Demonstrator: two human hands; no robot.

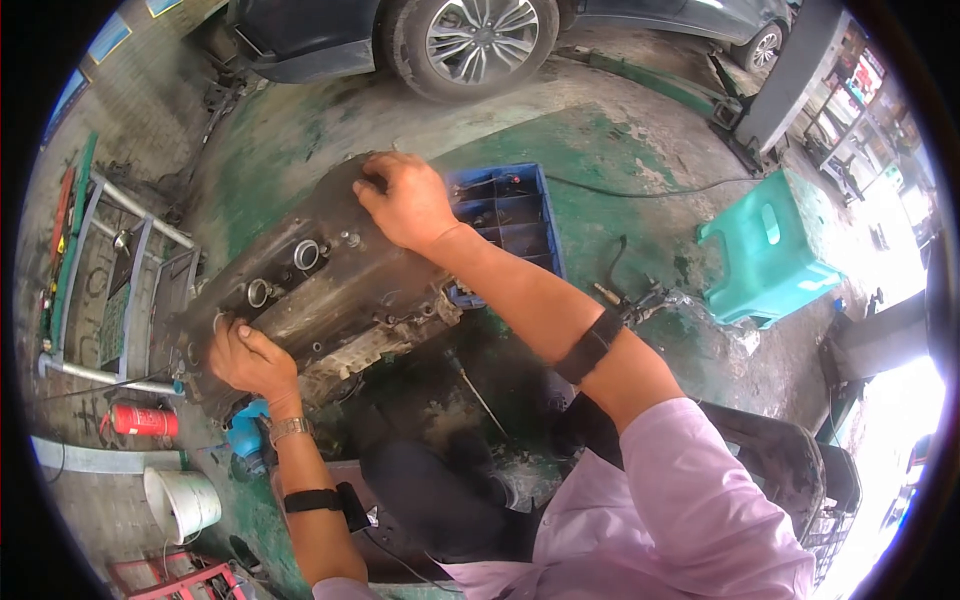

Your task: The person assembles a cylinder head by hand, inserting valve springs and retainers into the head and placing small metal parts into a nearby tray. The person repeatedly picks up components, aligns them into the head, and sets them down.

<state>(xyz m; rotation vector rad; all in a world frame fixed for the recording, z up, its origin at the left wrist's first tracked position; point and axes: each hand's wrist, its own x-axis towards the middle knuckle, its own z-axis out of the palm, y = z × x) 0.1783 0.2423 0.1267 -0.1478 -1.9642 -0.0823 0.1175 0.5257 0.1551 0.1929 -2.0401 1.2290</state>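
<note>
A dark, grimy engine valve cover lies lengthwise over an engine's cylinder head, in front of me. Two round metal-rimmed openings show along its top. At its far right end, my right hand is closed over the edge, thumb and fingers curled. My left hand grips the near left end, its fingertips partly hidden behind the edge. Whether the cover touches the head all along its length I cannot tell. Below the engine, a thin screwdriver-like rod points toward me.
Behind my right forearm sits a blue compartment tray holding small parts. A turquoise plastic stool stands at right, near an air hose tool. At left are a metal frame, a red fire extinguisher and a white bucket. A car is beyond.
</note>
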